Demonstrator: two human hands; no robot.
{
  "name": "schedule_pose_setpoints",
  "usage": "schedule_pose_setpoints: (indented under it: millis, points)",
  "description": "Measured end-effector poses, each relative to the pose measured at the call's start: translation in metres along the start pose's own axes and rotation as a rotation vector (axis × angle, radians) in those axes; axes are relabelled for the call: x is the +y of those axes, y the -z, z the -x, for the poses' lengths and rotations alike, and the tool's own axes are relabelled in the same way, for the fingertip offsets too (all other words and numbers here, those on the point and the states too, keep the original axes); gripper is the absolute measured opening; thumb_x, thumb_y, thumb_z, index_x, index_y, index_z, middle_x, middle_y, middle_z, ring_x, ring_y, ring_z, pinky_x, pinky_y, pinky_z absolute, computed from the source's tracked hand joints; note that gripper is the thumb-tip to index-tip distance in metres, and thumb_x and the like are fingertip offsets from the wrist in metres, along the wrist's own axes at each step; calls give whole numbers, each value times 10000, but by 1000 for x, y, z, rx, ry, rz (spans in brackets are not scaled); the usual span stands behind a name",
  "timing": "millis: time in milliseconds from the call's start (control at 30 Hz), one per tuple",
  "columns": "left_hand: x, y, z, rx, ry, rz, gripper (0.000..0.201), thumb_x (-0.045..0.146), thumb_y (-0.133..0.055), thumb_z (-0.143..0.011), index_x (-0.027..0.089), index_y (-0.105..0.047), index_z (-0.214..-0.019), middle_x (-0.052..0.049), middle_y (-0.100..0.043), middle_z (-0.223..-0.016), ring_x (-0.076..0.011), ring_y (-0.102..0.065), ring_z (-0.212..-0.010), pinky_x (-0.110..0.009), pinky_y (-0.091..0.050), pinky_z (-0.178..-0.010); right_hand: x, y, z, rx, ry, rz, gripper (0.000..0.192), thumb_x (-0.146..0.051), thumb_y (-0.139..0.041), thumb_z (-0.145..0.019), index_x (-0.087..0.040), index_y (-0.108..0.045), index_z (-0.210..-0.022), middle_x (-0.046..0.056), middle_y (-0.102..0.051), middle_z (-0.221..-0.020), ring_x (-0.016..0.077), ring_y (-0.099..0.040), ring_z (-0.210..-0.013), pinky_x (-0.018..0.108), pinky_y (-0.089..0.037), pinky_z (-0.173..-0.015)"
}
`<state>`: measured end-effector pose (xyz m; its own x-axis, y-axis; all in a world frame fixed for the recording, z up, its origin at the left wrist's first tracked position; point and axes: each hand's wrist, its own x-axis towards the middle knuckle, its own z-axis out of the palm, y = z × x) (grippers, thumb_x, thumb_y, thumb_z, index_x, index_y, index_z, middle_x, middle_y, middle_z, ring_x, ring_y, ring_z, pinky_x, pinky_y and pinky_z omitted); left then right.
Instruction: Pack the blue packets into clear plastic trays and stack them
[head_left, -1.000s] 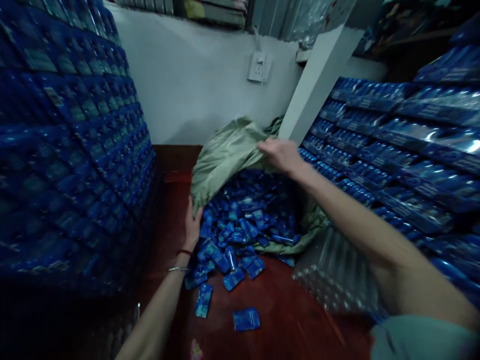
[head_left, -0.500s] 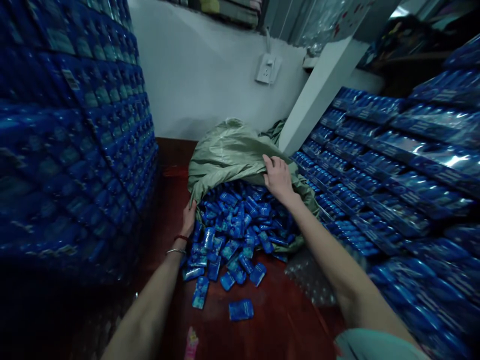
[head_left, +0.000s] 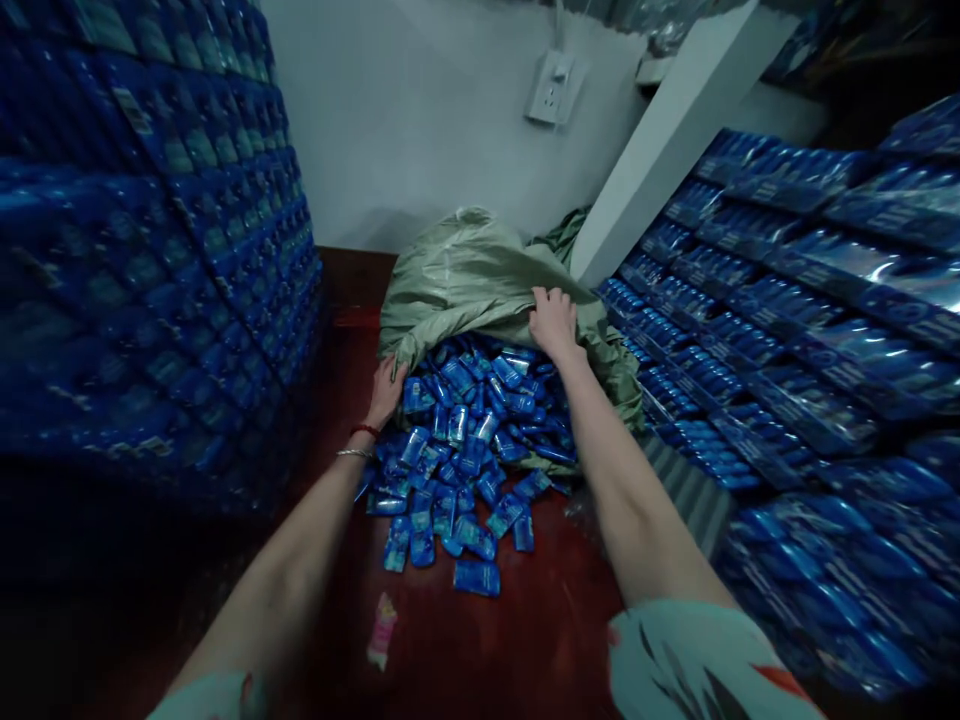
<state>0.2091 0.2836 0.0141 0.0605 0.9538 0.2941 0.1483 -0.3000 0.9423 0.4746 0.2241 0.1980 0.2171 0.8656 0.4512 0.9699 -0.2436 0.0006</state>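
Observation:
A green woven sack (head_left: 465, 270) lies against the wall with its mouth towards me. Out of it, many small blue packets (head_left: 469, 450) spill in a heap onto the dark red floor (head_left: 540, 620). At the left edge of the mouth, my left hand (head_left: 386, 392) grips the sack's rim, fingers closed on the cloth. Higher up on the right, my right hand (head_left: 553, 322) has its fingers curled over the upper edge and holds the fabric. The inside of the sack is mostly hidden behind its raised lip and the packets.
Tall stacks of wrapped blue packs (head_left: 225, 240) rise on the left. More blue packs in trays (head_left: 757, 330) are piled on the right beside a white post (head_left: 660, 140). A pink wrapper (head_left: 382, 632) lies on the floor. A wall socket (head_left: 553, 90) is above the sack.
More packets have slid out onto the floor, and the heap has spread towards me. My right hand has closed on the sack's edge. The view has tilted down.

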Motion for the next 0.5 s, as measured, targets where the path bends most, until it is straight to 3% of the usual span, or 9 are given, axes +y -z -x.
schedule_pose_setpoints:
  millis: [100,167,267,367,500]
  points:
    - [6,21,1,-61,29,-27,460,357,-581,-832,132,-544,-1232,-125,-462,-1376,-257,-377,-1304,-398,-218,-1123,-25,4,46,150,83,-111,415,-284,-301,-902,-180,-477,-1262,162,-520,-1193,317,-419,-1143,504,-288,-969]
    - [16,38,7,-127,46,-40,512,336,-597,-823,137,-495,-1283,-112,-448,-1393,-252,-353,-1324,-405,-206,-1126,-30,0,84,124,65,-214,418,-339,-239,-927,-200,-547,-1174,145,-559,-1106,290,-465,-1081,443,-349,-927]
    - [44,67,31,-274,38,-91,547,333,-612,-810,121,-482,-1298,-108,-490,-1361,-271,-376,-1308,-423,-212,-1120,-21,-13,129,22,-74,-308,477,-442,-247,-919,-188,-597,-1119,154,-566,-1074,292,-497,-1027,417,-405,-866]
    - [85,101,77,-394,1,-217,510,384,-586,-824,109,-538,-1251,-98,-550,-1302,-290,-455,-1241,-417,-281,-1089,-7,-31,153,-36,-171,-321,530,-496,-279,-901,-184,-544,-1238,181,-492,-1215,324,-458,-1104,455,-400,-883]
    - [131,147,154,-499,23,-247,489,454,-473,-881,160,-532,-1267,-58,-560,-1297,-251,-519,-1181,-367,-385,-1021,-5,-47,150,-208,-161,-345,581,-546,-285,-892,-235,-417,-1365,165,-438,-1309,347,-406,-1182,504,-377,-914]
